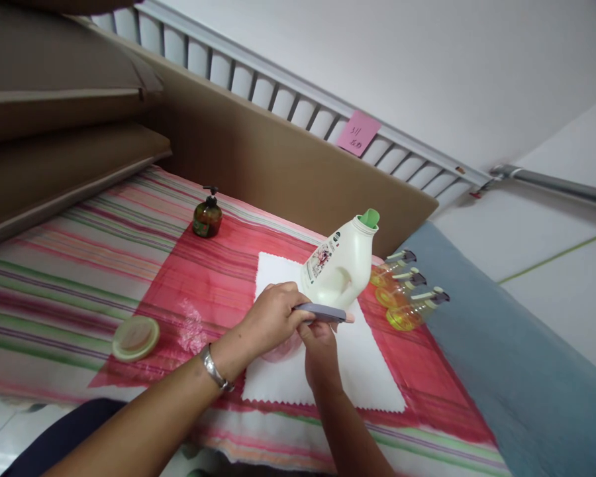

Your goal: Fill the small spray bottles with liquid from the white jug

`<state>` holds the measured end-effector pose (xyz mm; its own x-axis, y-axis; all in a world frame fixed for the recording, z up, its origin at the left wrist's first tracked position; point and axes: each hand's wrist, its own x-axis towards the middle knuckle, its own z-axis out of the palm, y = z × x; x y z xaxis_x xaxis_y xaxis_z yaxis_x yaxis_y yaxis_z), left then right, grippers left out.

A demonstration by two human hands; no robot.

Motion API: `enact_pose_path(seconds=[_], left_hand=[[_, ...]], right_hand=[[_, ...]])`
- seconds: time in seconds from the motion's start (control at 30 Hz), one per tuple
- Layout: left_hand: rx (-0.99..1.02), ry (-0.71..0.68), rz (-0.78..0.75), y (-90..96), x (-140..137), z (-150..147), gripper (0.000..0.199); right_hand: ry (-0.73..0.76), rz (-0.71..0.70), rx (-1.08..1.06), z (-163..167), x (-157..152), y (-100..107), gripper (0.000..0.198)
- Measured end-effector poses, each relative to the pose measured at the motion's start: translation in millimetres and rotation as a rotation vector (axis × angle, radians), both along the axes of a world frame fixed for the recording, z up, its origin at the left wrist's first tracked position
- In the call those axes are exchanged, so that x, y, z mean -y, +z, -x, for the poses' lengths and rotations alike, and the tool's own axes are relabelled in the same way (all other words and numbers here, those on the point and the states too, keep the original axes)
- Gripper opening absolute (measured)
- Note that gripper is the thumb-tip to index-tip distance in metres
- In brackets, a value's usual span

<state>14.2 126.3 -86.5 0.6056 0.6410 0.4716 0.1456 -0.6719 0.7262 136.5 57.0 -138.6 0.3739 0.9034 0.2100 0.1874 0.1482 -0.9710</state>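
My left hand (273, 311), with a silver bracelet at its wrist, is closed round the back end of a grey pump head (322, 311) with a pale pink tip. Just below, my right hand (322, 348) pinches at the underside of the same pump head; its fingertips are partly hidden. Under my hands shows part of a transparent pinkish round bottle (279, 351), mostly covered by the left hand. It is on a white cloth (372, 384) with zigzag edges. Behind my hands stands a large white jug (355, 255) with a green spout and a side handle.
Several pump bottles with yellow liquid (402, 318) line the right side. An amber pump bottle (207, 217) stands at the back left, a pale green round lid (135, 338) at the front left. A red sheet (179, 278) covers striped cloth. Cardboard (278, 172) walls the back.
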Motion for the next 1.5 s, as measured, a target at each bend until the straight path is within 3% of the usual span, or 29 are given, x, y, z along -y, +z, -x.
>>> enact_pose_path(seconds=[0.47, 0.57, 0.73, 0.83, 0.93, 1.17, 1.27, 1.37, 1.43, 1.5], left_hand=[[0.036, -0.047, 0.037, 0.8, 0.0, -2.7, 0.012], [0.091, -0.054, 0.131, -3.2, -1.8, -2.9, 0.012], [0.247, -0.077, 0.344, -21.1, -5.2, -3.4, 0.043], [0.279, -0.153, 0.438, -34.1, -3.6, -5.1, 0.037], [0.352, -0.196, 0.44, -41.7, 0.8, -8.5, 0.035], [0.362, -0.165, 0.41, -39.7, 7.4, -12.4, 0.028], [0.35, -0.14, 0.381, -39.9, 7.3, -12.0, 0.028], [0.339, -0.136, 0.365, -38.6, 8.6, -11.8, 0.027], [0.325, -0.129, 0.365, -36.6, 10.8, -11.5, 0.025], [0.311, -0.117, 0.361, -35.5, 13.3, -10.9, 0.025]], right_hand=[[0.049, 0.018, -0.011, -2.2, 4.6, 7.7, 0.033], [0.037, 0.012, -0.019, -2.7, 3.1, 6.7, 0.032], [-0.008, 0.023, 0.005, -7.5, 2.7, 0.7, 0.03], [-0.003, 0.03, 0.026, -8.6, 6.5, 0.3, 0.032], [0.011, 0.041, 0.064, -7.5, 9.9, 3.5, 0.031], [0.0, 0.122, 0.216, -6.6, 25.0, 13.1, 0.035], [-0.065, 0.12, 0.427, -10.0, 51.3, 30.2, 0.029], [-0.143, -0.086, 0.823, -16.8, 69.6, 60.1, 0.023], [-0.092, -0.208, 1.066, -21.8, 65.2, 80.0, 0.03], [0.035, -0.189, 1.247, -26.2, 48.7, 94.3, 0.035]])
